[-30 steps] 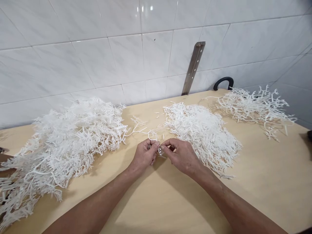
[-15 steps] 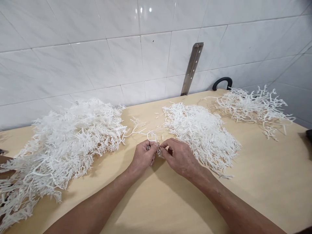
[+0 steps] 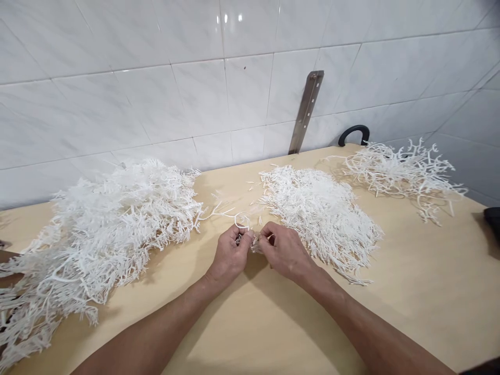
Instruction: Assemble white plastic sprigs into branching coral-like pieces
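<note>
Pinched between the thumb and fingers of my left hand (image 3: 233,250) is a white branched plastic sprue (image 3: 242,221), its thin looping arm reaching up and left over the table. My right hand (image 3: 284,249) is closed close beside it, fingertips at small white plastic pieces (image 3: 255,246) that show between the two hands. How those pieces join the sprue is hidden by the fingers. To the right of my right hand lies a heap of short, thin white plastic pieces (image 3: 324,213). A larger pile of branched white sprues (image 3: 128,224) spreads out at the left.
Bare, looping white runners (image 3: 402,169) lie tangled at the back right of the wooden table (image 3: 250,323). Behind them stands a black curved handle (image 3: 354,134). A metal bracket (image 3: 307,112) is fixed to the tiled wall. Another person's arm (image 3: 10,268) shows at the far left.
My right hand has drawn slightly away from my left, widening the small gap between the fingertips. My left hand keeps its grip on the sprue. The view has shifted a little.
</note>
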The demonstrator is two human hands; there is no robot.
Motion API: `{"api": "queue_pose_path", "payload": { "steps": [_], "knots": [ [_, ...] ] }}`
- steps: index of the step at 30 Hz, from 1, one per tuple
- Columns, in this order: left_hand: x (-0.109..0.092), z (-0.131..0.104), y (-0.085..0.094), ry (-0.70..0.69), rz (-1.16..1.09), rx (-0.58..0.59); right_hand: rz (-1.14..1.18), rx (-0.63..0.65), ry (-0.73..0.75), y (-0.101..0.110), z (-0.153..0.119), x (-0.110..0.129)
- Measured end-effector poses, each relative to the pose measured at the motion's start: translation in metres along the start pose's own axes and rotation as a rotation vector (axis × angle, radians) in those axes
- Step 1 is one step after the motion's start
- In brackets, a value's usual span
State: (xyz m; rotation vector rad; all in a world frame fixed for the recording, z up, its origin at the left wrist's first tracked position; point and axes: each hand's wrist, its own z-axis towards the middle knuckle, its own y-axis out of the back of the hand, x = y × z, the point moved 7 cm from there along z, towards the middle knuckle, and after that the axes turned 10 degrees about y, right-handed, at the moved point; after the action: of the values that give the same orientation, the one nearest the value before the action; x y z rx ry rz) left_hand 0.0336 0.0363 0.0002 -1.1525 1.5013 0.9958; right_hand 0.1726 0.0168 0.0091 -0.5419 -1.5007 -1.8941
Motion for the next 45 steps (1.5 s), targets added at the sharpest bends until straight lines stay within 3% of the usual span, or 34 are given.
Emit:
{"api": "queue_pose_path", "payload": {
  "steps": [5, 10, 13, 15, 19, 22, 29, 37, 45],
  "knots": [
    [0.005, 0.001, -0.006, 0.071, -0.056, 0.105, 0.104, -0.103, -0.222, 0.022, 0.0, -0.032],
    [0.003, 0.004, -0.002, 0.118, -0.118, 0.102, -0.086, -0.389, -0.179, 0.079, -0.001, -0.04],
    [0.004, 0.005, -0.002, 0.127, -0.146, 0.127, -0.16, -0.49, -0.141, 0.094, -0.004, -0.04],
    [0.006, 0.006, -0.002, 0.141, -0.154, 0.143, -0.094, -0.452, -0.093, 0.088, -0.003, -0.035],
    [0.01, 0.008, -0.002, 0.17, -0.187, 0.143, 0.101, -0.188, 0.081, 0.048, 0.0, -0.007],
    [0.01, 0.009, -0.001, 0.178, -0.195, 0.137, 0.137, -0.094, 0.18, 0.026, -0.003, 0.014],
    [0.011, 0.01, -0.001, 0.204, -0.182, 0.157, 0.334, 0.093, 0.023, -0.001, -0.004, 0.01],
    [0.006, 0.009, -0.001, 0.124, -0.076, 0.134, 0.353, 0.055, -0.044, 0.003, -0.004, 0.002],
    [0.004, 0.007, 0.005, 0.042, 0.016, -0.01, 0.424, -0.009, -0.042, 0.008, -0.005, 0.003]
  ]
}}
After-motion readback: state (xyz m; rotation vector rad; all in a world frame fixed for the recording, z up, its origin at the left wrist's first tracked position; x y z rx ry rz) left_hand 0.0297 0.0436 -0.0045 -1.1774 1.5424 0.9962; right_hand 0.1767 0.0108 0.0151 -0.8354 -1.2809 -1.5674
